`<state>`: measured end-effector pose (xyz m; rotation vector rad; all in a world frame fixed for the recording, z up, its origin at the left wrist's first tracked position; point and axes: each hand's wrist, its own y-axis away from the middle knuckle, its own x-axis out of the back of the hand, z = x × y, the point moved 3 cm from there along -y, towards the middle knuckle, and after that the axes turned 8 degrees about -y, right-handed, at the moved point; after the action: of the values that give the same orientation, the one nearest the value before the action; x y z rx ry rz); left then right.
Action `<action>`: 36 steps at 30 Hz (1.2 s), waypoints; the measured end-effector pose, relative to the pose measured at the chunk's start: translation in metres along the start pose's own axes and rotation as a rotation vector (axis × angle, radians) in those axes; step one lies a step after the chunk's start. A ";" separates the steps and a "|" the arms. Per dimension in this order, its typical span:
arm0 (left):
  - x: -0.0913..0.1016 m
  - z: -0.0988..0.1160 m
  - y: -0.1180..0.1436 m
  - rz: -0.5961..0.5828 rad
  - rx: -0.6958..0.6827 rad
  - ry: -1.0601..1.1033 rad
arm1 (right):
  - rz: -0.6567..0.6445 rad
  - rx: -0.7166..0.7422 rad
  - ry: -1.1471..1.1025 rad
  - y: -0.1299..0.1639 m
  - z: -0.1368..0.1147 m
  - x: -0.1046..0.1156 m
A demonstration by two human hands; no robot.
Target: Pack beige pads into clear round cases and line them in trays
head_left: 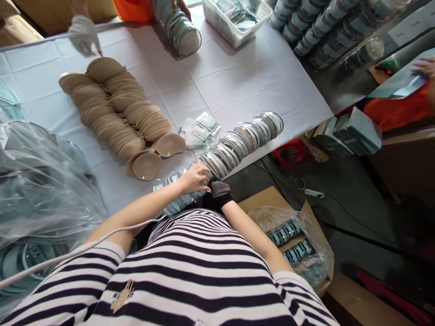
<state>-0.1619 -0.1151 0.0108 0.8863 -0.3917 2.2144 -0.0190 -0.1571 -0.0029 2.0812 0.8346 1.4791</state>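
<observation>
A row of clear round plastic cases with beige cups inside (238,147) runs along the table's near edge. My left hand (195,178), bare, lies at the row's near end with its fingers curled over a case. Beside it is my right hand (220,189), in a dark mesh glove, against the lower side of the row; its fingers are mostly hidden. Under my left forearm continue more cases with pale blue inserts (176,203). Just beyond the row lie small clear packets with white cards (200,129). Nested beige bra cups (117,111) stand in two rows at the left.
Across the white-covered table (231,86), a co-worker's gloved hand (84,36) is near the cups. A white basket (234,27) holds packets. Plastic sheeting (44,190) covers goods at left. An open carton (299,244) with packed cases stands below right.
</observation>
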 end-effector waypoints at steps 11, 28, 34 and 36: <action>-0.006 0.000 0.001 0.071 0.015 -0.242 | -0.133 0.069 -0.030 -0.018 0.005 0.015; -0.006 0.004 -0.009 0.074 0.078 -0.213 | -0.189 0.243 -0.293 -0.052 0.029 0.005; -0.010 0.003 -0.014 0.077 0.128 -0.326 | -0.283 0.305 -0.368 -0.055 0.037 0.010; -0.009 0.003 -0.016 0.075 0.131 -0.347 | -0.293 0.298 -0.378 -0.054 0.036 0.013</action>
<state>-0.1443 -0.1104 0.0070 1.3548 -0.4506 2.1727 0.0065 -0.1098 -0.0417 2.2293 1.1953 0.8143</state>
